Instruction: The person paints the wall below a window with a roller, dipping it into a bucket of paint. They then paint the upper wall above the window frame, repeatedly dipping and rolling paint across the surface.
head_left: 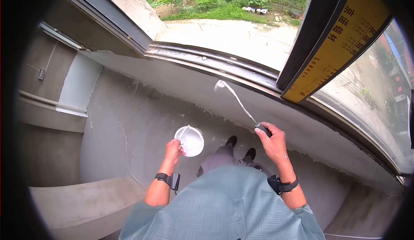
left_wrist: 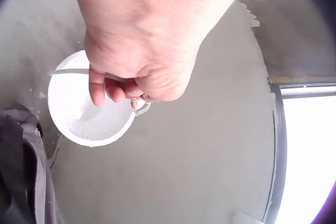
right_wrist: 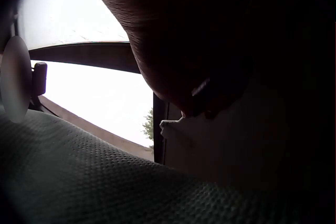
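Observation:
In the head view my left hand (head_left: 173, 148) grips a white bucket (head_left: 193, 141) by its handle side, in front of my body. White paint coats its inside, and in the left wrist view the curled fingers overlap the bucket's rim (left_wrist: 93, 144). My right hand (head_left: 274, 140) holds a small paint roller (head_left: 245, 109) by its dark handle (head_left: 263, 130). Its paint-covered rod reaches up and left to a white roller head (head_left: 221, 84), which lies over the wall (head_left: 189, 78) below the window. The right wrist view is dark and hides most of the grip.
Ahead runs a window frame (head_left: 241, 69) with a sill and a yellow-taped upright (head_left: 336, 45); outside lie a pale path and greenery. Both feet stand on a grey floor (head_left: 151, 110). A thin cable (head_left: 126, 143) trails at left, near a pale curved ledge (head_left: 86, 203).

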A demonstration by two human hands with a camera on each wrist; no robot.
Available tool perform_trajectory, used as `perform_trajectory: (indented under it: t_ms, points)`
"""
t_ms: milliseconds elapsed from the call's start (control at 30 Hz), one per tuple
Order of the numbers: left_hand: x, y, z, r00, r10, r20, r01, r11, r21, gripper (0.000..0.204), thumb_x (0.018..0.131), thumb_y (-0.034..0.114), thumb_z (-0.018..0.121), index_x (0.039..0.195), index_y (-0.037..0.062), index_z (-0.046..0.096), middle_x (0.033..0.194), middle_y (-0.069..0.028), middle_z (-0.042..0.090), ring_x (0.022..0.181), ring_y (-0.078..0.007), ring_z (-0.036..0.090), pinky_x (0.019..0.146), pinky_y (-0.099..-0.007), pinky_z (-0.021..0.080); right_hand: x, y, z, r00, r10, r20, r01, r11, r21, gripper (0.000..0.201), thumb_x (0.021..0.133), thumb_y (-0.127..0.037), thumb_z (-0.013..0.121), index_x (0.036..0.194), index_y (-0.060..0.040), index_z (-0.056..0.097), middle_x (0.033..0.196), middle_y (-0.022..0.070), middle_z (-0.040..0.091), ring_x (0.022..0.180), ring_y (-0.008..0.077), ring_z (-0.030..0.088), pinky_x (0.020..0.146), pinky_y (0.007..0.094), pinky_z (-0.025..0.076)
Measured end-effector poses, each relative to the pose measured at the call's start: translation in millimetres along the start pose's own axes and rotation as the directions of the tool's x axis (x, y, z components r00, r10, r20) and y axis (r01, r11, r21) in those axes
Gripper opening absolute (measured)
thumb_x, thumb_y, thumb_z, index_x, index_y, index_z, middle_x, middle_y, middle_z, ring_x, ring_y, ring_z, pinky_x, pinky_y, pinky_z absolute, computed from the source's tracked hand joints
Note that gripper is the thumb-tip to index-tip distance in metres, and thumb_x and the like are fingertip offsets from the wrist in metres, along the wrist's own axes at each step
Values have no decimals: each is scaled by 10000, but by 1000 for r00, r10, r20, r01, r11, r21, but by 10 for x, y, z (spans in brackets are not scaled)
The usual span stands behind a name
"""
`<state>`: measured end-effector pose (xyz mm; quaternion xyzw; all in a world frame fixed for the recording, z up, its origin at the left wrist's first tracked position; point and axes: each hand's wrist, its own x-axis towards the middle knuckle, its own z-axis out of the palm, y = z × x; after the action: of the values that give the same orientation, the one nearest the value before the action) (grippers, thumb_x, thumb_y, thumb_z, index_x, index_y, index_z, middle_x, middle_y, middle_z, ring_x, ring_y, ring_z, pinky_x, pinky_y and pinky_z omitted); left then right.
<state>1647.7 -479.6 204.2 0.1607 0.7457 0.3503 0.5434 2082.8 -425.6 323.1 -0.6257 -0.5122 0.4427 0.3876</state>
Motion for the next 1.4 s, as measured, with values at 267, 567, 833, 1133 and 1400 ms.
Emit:
perform_trajectory:
  t_ms: [267, 567, 833, 1133, 1400]
  points:
    - [-67, -454, -226, 996, -49, -73, 40, 993, -114, 111, 949, 152, 533, 989, 73, 600, 682, 13, 507, 567, -99, 536, 525, -311, 570, 57, -1, -262, 1000, -29, 6, 30, 988, -150, 301, 901, -201, 752, 1103, 19, 719, 886, 149, 737, 796, 212, 696, 778, 326, 540]
    - [296, -822, -471, 985, -147, -93, 131, 978, -162, 102, 939, 168, 533, 980, 87, 580, 681, 23, 480, 583, -107, 524, 534, -333, 563, -262, -455, -345, 969, -248, 17, 237, 904, -356, 216, 847, -110, 792, 991, 6, 680, 879, 128, 690, 779, 277, 672, 741, 336, 536]
    - [702, -892, -547, 984, -172, -57, 157, 966, -206, 130, 963, 190, 541, 974, 71, 593, 682, 13, 489, 580, -110, 514, 518, -333, 550, -172, -524, -210, 840, -535, 88, 353, 416, -838, 391, 721, -65, 821, 1080, -93, 668, 998, 92, 631, 821, 296, 639, 700, 412, 518]
    - [932, -928, -513, 981, -194, -19, 186, 961, -204, 113, 955, 176, 529, 953, 77, 585, 672, 16, 482, 578, -109, 511, 526, -336, 542, -441, -147, -593, 831, -548, -97, 73, 280, -957, 453, 733, -80, 824, 1168, -167, 733, 974, 85, 628, 817, 294, 633, 705, 415, 511]
    - [1024, -866, -417, 982, -190, 11, 190, 968, -163, 111, 950, 174, 527, 957, 79, 582, 673, 16, 481, 577, -107, 515, 525, -334, 542, -832, 167, -1007, 849, -495, -183, -41, 285, -958, 433, 776, -102, 815, 1190, -165, 709, 920, 73, 636, 805, 283, 637, 693, 408, 517]
